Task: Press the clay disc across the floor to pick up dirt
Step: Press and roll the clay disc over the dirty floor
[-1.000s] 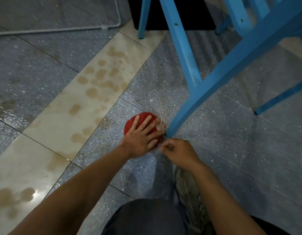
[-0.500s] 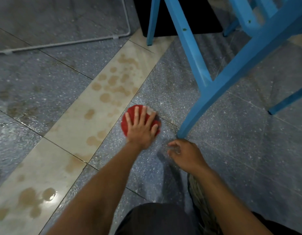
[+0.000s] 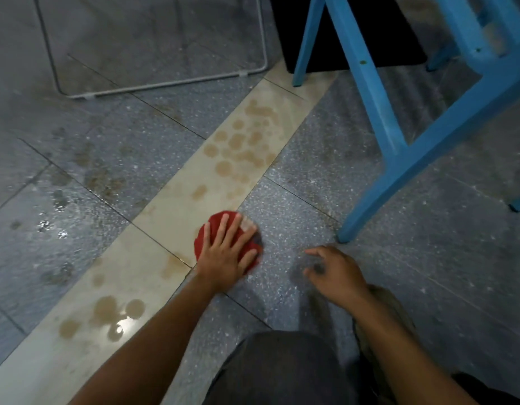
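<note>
A flat red clay disc lies on the floor, straddling the seam between a beige tile strip and a grey speckled tile. My left hand lies flat on top of it with straight, spread fingers pressing down, and covers most of the disc. My right hand hovers low over the grey tile to the right of the disc, fingers loosely curled and holding nothing; it is blurred.
A blue stool's leg stands on the floor just right of the hands, with more blue legs behind. A white wire frame lies at the back left. Brown round stains mark the beige strip. My knee fills the bottom edge.
My left hand has slid the red disc leftward, away from the blue stool leg, onto the edge of the beige strip. My right hand has loosened from a pinch and drifted off the leg.
</note>
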{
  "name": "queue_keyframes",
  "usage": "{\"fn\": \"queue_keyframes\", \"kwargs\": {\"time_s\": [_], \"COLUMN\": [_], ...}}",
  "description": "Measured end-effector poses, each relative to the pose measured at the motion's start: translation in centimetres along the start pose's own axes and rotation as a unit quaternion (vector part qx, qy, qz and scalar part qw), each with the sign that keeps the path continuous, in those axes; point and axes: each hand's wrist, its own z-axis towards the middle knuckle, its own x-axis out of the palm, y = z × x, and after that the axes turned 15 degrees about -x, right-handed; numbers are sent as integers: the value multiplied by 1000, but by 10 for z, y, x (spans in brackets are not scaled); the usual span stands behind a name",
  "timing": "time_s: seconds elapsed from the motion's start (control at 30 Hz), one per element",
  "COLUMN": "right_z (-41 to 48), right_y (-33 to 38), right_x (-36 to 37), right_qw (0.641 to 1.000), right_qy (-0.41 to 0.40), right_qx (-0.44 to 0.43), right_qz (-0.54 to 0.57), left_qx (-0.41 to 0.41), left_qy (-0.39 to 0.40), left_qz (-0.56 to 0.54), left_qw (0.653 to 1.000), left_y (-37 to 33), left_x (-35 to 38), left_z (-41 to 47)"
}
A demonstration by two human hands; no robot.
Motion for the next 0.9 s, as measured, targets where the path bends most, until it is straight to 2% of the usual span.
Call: {"fn": "queue_keyframes", "kwargs": {"time_s": [0.07, 0.13, 0.27, 0.4, 0.57, 0.63, 0.7, 0.8, 0.9], "right_z": [1, 2, 4, 10, 14, 20, 26, 32, 36], "right_y": [8, 14, 19, 19, 25, 35, 52, 63, 70], "right_x": [8, 13, 12, 4, 7, 11, 24, 34, 33], "right_qw": [1000, 999, 999, 998, 997, 996, 993, 989, 987], "right_qy": [14, 25, 27, 35, 52, 56, 73, 91, 88], "right_qx": [-9, -12, -14, -20, -39, -57, -84, -105, -118], "right_qz": [-5, -17, -42, -37, -29, -27, -33, -52, -71], "left_qx": [-50, -59, 34, 98, 42, -16, -111, -188, -169], "left_qy": [-5, -8, -10, -23, -12, -17, -22, -17, -24], "left_qz": [-22, -27, -35, -31, -3, -17, -49, -94, -82], "left_qw": [998, 998, 999, 994, 999, 1000, 992, 977, 982], "left_y": [-30, -59, -86, -63, 12, 33, 45, 31, -6], "left_x": [-7, -10, 6, 44, 55, 40, 28, 10, 1], "left_z": [27, 38, -3, -71, -128, -118, -92, -33, -3]}}
